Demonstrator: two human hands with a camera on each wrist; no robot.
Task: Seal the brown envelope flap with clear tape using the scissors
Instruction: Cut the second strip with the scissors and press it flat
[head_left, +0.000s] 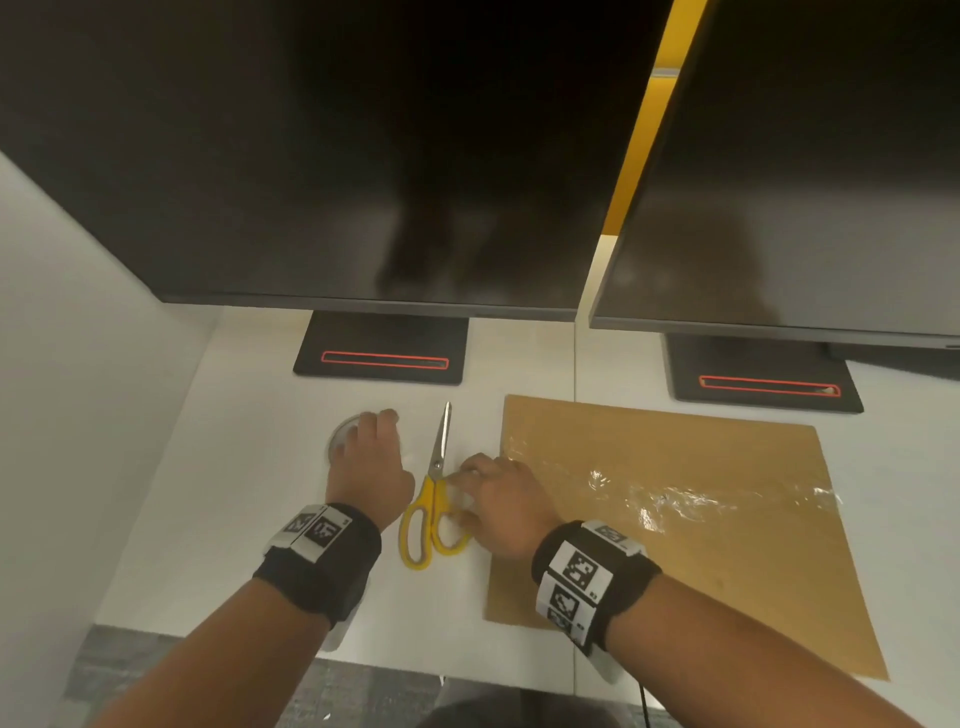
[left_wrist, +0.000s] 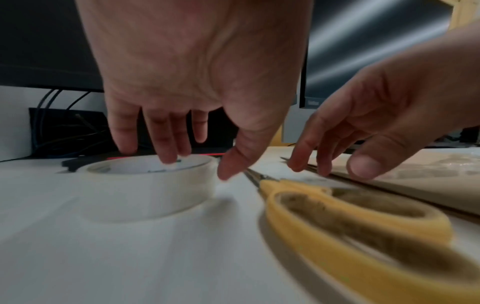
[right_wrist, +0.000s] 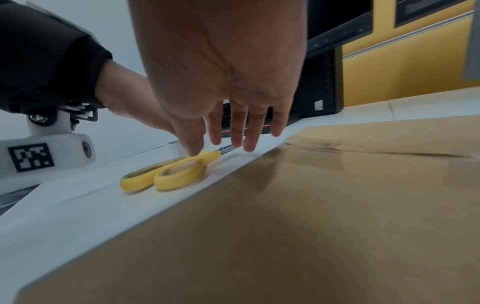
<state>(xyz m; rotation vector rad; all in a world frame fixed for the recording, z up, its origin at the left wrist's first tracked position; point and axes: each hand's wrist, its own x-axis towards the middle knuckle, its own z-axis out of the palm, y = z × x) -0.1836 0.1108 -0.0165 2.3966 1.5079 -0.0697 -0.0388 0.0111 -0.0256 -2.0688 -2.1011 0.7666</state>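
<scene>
A roll of clear tape (left_wrist: 148, 191) lies flat on the white desk (head_left: 249, 467). My left hand (left_wrist: 197, 166) hovers over it with its fingers straight, the fingertips (left_wrist: 168, 158) touching the roll's top rim. Yellow-handled scissors (head_left: 434, 499) lie closed between my hands, blades pointing away. My right hand (right_wrist: 215, 147) reaches over them with its fingers extended and its thumb on the near handle (right_wrist: 182, 174). The brown envelope (head_left: 701, 571) lies flat on the right, with a crinkled strip of clear tape (head_left: 675, 499) across it.
Two dark monitors (head_left: 363, 156) overhang the back of the desk on black stands (head_left: 384, 348). Cables (left_wrist: 52, 127) sit behind the left stand. A white partition wall (head_left: 62, 364) closes off the left side. The desk's front edge (head_left: 415, 670) is near my forearms.
</scene>
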